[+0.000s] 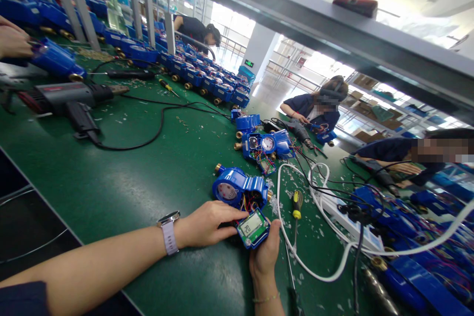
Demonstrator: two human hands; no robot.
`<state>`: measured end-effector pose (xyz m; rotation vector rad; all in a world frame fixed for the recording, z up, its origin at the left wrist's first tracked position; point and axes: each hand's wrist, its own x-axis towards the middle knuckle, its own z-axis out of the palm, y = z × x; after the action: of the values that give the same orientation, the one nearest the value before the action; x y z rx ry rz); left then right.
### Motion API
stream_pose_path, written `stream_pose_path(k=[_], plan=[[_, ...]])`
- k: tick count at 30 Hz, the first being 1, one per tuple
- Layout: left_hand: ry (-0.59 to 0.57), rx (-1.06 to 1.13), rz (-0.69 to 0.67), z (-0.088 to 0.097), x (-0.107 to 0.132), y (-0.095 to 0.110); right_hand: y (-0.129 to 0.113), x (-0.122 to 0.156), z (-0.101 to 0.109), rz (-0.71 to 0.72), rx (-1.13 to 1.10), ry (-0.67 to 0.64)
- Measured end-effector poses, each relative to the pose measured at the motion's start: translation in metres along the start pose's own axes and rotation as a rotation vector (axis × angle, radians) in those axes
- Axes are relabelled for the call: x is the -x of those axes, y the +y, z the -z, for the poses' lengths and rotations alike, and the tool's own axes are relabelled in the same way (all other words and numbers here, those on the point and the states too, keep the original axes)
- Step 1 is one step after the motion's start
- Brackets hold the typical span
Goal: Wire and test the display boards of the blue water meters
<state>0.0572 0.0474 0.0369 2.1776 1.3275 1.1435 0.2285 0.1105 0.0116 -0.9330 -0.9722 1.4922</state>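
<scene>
Together, left hand (207, 224) and right hand (264, 254) are pinching the LCD module (254, 228); leaving its wires (249, 203) to the water meter (237, 188) slack seems wise.

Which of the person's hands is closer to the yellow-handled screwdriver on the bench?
The right hand. It holds the display module from below, with the yellow-handled screwdriver just to its right; the left hand grips the module's opposite side, farther away.

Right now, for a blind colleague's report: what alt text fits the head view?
The left hand and right hand hold a small display module wired to an open blue meter on a green bench. A yellow-handled screwdriver lies to its right; other people work farther along.
</scene>
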Motion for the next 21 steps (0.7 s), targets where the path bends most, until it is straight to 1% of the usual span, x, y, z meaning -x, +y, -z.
stream_pose_path(k=[10,21], plan=[[0.004,-0.004,-0.026,0.0008,-0.0010,-0.0001,-0.0004,0.0006,0.0001,0.017,0.023,-0.006],[0.009,-0.001,-0.022,0.0001,-0.0005,-0.0011,0.0025,-0.0002,0.0016,0.011,0.023,-0.015]])
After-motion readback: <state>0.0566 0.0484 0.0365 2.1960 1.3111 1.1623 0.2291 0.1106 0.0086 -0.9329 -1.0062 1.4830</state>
